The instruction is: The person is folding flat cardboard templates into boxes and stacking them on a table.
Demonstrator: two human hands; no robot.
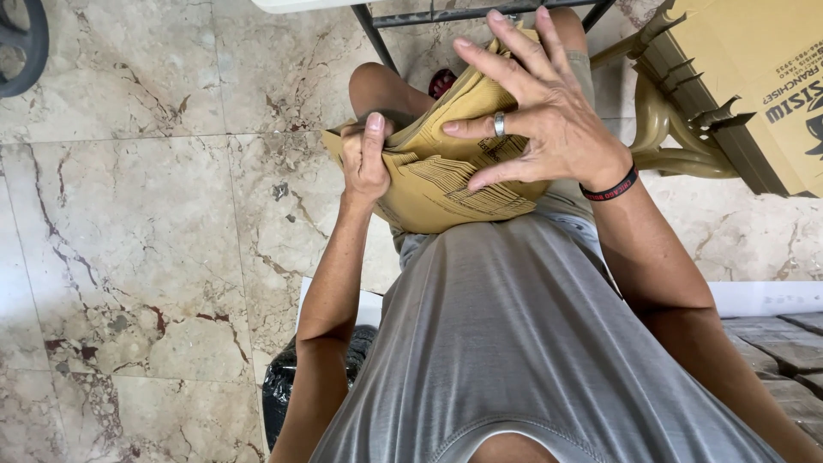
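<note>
A thick stack of flat brown paper bags (433,176) rests on my lap, above a grey shirt. My left hand (364,159) grips the stack's left edge, thumb on top. My right hand (536,107) lies spread over the top of the stack, fingers apart, pressing and fanning the upper bags; it wears a silver ring and a black wristband. The bags' far ends are hidden under my right hand.
Marble floor tiles (146,214) fill the left side. A cardboard box (754,77) sits on a tan plastic chair (669,137) at upper right. Black metal table legs (377,34) cross the top. A black plastic bag (283,386) lies below my left arm.
</note>
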